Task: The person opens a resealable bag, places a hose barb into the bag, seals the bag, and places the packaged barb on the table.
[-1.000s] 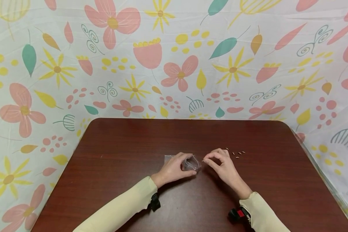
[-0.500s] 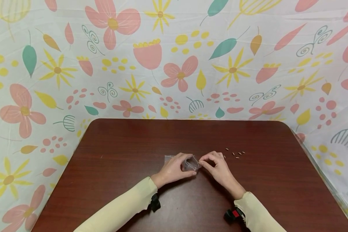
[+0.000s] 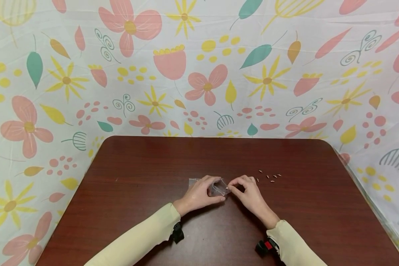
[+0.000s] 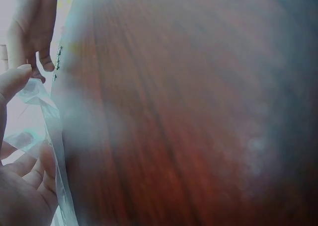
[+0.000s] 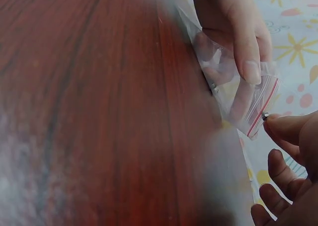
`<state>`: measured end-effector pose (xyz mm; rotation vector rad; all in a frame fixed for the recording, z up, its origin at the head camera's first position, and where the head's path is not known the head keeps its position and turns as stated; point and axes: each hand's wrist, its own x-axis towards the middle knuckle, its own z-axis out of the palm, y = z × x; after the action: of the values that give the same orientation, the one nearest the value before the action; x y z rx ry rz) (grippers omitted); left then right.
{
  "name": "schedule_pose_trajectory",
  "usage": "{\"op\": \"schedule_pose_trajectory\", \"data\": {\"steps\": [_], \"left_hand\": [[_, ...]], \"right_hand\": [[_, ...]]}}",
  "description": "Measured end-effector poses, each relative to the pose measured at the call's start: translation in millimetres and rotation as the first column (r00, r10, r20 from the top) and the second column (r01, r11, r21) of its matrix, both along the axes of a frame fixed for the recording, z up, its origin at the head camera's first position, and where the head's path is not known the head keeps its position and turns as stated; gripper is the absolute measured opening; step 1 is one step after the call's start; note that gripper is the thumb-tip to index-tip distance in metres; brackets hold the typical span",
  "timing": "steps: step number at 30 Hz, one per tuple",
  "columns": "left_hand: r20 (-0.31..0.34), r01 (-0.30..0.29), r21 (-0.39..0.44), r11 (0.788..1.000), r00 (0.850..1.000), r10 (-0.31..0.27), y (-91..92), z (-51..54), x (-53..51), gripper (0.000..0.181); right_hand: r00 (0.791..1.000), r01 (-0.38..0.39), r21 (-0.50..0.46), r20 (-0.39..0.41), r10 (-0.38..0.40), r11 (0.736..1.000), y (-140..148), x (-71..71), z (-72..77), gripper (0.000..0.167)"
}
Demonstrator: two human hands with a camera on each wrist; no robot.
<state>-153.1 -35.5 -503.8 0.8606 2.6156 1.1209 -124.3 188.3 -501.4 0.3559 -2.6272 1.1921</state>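
My left hand (image 3: pixel 199 194) holds a clear zip-lock bag (image 3: pixel 220 187) low over the table, its mouth spread toward the right. In the right wrist view, the bag (image 5: pixel 229 97) shows a red line along its mouth, and the left thumb lies on its side. Thumb and forefinger of my right hand (image 3: pixel 251 199) pinch a tiny shiny metal piece (image 5: pixel 265 116) right at the bag's mouth; its exact kind is too small to tell. The other right fingers curl loosely. Several similar small metal pieces (image 3: pixel 272 181) lie scattered on the table behind the right hand.
The dark brown wooden table (image 3: pixel 146 162) has rounded far corners. Behind it hangs a white cloth (image 3: pixel 173 29) printed with flowers and leaves. Black straps (image 3: pixel 177 232) sit at both wrists.
My right hand has moved left, carrying the pinched metal piece from beside the bag to its mouth. My left hand and the bag have stayed in place.
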Motion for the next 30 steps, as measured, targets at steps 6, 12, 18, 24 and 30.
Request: {"op": "schedule_pose_trajectory", "data": {"steps": [6, 12, 18, 24, 30], "left_hand": [[-0.002, 0.001, 0.002, 1.0, 1.0, -0.001, 0.0, -0.4, 0.0, 0.069], [-0.006, 0.004, 0.01, 1.0, 1.0, -0.004, 0.4, -0.6, -0.7, 0.068], [0.005, 0.004, 0.011, 1.0, 1.0, -0.004, 0.2, 1.2, -0.6, 0.068], [0.013, 0.007, 0.013, 1.0, 1.0, -0.007, 0.1, 2.8, -0.1, 0.069], [0.011, 0.006, 0.011, 1.0, 1.0, -0.006, -0.3, 2.6, 1.1, 0.069]], "right_hand": [[0.999, -0.007, 0.026, 0.031, 0.006, 1.0, 0.9, 0.6, -0.3, 0.012], [0.999, -0.009, 0.031, 0.038, 0.008, 0.999, 2.1, -0.8, 1.0, 0.012], [0.999, -0.014, 0.026, 0.03, 0.014, 1.0, 6.9, -1.3, 1.4, 0.012], [1.0, -0.009, 0.028, 0.021, 0.009, 1.0, 15.1, 0.2, 1.1, 0.012], [1.0, 0.003, 0.019, -0.025, -0.003, 1.0, 28.2, 5.1, -0.9, 0.015]]}}
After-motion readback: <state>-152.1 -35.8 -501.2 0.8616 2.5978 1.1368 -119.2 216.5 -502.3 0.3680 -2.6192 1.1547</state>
